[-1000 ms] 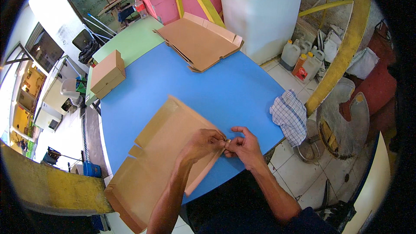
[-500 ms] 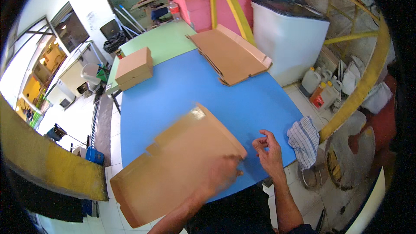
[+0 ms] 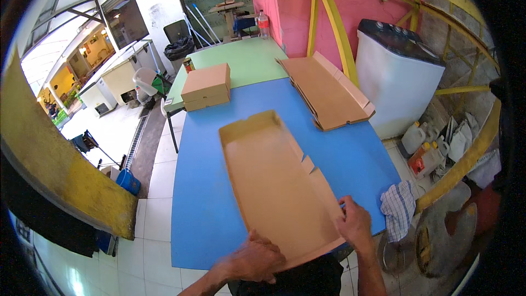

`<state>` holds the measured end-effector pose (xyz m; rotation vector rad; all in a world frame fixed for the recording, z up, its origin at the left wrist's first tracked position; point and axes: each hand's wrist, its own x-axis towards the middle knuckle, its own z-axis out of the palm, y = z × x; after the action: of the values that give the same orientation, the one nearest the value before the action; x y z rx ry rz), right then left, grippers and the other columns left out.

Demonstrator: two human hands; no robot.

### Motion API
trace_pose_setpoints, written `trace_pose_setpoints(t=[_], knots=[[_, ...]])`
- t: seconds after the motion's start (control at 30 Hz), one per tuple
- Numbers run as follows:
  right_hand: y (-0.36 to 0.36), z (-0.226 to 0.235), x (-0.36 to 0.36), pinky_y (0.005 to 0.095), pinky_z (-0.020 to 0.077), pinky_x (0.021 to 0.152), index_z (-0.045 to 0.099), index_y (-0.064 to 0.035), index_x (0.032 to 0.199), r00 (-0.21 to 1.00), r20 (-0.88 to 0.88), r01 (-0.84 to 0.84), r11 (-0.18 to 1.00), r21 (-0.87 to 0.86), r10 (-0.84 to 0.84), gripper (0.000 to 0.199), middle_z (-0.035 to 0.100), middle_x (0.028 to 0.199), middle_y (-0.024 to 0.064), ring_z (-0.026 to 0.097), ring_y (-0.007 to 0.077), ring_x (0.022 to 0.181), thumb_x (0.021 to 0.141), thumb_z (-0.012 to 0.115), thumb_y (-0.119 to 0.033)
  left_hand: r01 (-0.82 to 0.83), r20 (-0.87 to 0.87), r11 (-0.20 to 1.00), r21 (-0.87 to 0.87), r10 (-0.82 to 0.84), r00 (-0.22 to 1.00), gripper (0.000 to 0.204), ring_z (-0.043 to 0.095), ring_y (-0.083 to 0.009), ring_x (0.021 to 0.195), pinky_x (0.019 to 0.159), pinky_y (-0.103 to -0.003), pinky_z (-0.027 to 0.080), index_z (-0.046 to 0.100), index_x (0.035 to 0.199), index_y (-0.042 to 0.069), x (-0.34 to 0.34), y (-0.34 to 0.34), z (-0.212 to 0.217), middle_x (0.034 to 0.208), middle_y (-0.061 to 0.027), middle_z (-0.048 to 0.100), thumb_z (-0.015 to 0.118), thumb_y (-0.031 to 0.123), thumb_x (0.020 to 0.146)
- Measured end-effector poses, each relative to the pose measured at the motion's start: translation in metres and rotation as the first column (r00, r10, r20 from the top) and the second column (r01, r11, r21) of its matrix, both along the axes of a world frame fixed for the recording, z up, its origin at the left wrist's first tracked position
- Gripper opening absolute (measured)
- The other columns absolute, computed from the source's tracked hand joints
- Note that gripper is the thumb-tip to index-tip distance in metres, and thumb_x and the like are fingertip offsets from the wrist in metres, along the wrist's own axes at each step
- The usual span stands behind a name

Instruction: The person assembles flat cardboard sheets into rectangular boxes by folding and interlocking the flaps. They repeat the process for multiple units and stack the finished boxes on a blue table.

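A flat, unfolded cardboard box blank (image 3: 276,183), plain brown and long, lies on the blue tabletop (image 3: 200,186) with its side flaps partly raised and its near end overhanging the tabletop's near edge. The left hand (image 3: 256,256) grips that near end, fingers curled over the cardboard's lower left corner. The right hand (image 3: 355,222) clasps the blank's right flap near its lower right corner, fingers bent onto the edge. The blank stretches away from both hands toward the far end of the tabletop.

Beyond the right hand, further up and to the right, a stack of flat cardboard blanks (image 3: 329,90) rests across the seam where the blue tabletop meets a pale green tabletop (image 3: 246,57). Beyond the left hand, at the far left corner, two closed brown cardboard boxes (image 3: 206,85) sit stacked, plain-sided, with a small dark can just behind them. A clear plastic bottle (image 3: 263,24) with a red cap stands at the green tabletop's far end.

Just right of the right hand, a blue-and-white checked cloth (image 3: 398,207) hangs off the tabletop's corner. Further right stand a white top-loading washing machine (image 3: 397,77) and, on the floor, white and orange plastic jugs (image 3: 422,151).
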<state>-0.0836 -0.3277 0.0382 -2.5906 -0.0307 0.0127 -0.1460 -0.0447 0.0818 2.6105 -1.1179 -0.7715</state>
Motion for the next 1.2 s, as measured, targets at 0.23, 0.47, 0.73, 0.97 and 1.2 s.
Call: trace_pose_setpoints(t=[0.23, 0.47, 0.73, 0.97, 1.2], knots=[[0.074, -0.003, -0.024, 0.0459, 0.0527, 0.074, 0.043, -0.0080, 0.135, 0.991, -0.027, -0.110, 0.895, 0.432, 0.134, 0.059, 0.065, 0.087, 0.0192, 0.066, 0.0379, 0.079, 0.080, 0.068, -0.011, -0.263, 0.367, 0.862, -0.433, 0.436, 0.822, 0.032, 0.060, -0.0282, 0.089, 0.094, -0.050, 0.042, 0.063, 0.097, 0.010, -0.015, -0.050, -0.029, 0.088, -0.0068, 0.062, 0.076, 0.032, 0.079], [0.076, -0.004, -0.015, 0.0432, 0.0532, 0.071, 0.032, -0.0064, 0.147, 0.983, -0.114, -0.056, 0.818, 0.573, 0.146, 0.077, 0.067, 0.086, 0.0190, 0.066, 0.0318, 0.075, 0.080, 0.069, -0.001, -0.164, 0.469, 0.666, -0.728, 0.658, 0.590, 0.014, 0.059, -0.0236, 0.056, 0.052, -0.039, 0.049, 0.061, 0.076, 0.011, -0.021, -0.037, -0.055, 0.067, -0.0036, 0.055, 0.074, 0.015, 0.079], [0.092, -0.015, -0.027, 0.0297, 0.0490, 0.058, 0.031, -0.0072, 0.149, 0.975, -0.108, -0.077, 0.750, 0.657, 0.195, 0.080, 0.065, 0.069, 0.0093, 0.063, 0.0153, 0.064, 0.082, 0.074, 0.001, -0.669, 0.143, 0.577, -0.468, 0.797, 0.587, 0.027, 0.066, -0.0383, 0.066, 0.061, -0.049, 0.052, 0.068, 0.078, 0.001, 0.016, -0.037, -0.061, 0.075, -0.0159, 0.067, 0.064, 0.025, 0.091], [0.078, -0.029, -0.027, 0.0276, 0.0509, 0.063, 0.032, -0.0041, 0.148, 0.983, -0.130, 0.023, 0.617, 0.786, 0.129, 0.079, 0.066, 0.073, 0.0079, 0.063, 0.0118, 0.069, 0.083, 0.077, -0.005, -0.748, -0.265, 0.561, -0.353, 0.707, 0.655, 0.034, 0.068, -0.0280, 0.066, 0.065, -0.042, 0.053, 0.074, 0.090, 0.002, 0.023, -0.028, -0.049, 0.073, -0.0155, 0.070, 0.067, 0.035, 0.093], [0.080, -0.023, -0.027, 0.0267, 0.0507, 0.060, 0.036, -0.0004, 0.144, 0.908, -0.342, 0.209, 0.446, 0.870, 0.243, 0.074, 0.065, 0.077, 0.0063, 0.061, 0.0115, 0.067, 0.083, 0.077, -0.002, -0.760, -0.150, 0.547, -0.350, 0.768, 0.622, 0.027, 0.068, -0.0370, 0.072, 0.066, -0.046, 0.051, 0.070, 0.085, 0.002, 0.028, -0.022, -0.040, 0.073, -0.0186, 0.068, 0.069, 0.028, 0.090]])
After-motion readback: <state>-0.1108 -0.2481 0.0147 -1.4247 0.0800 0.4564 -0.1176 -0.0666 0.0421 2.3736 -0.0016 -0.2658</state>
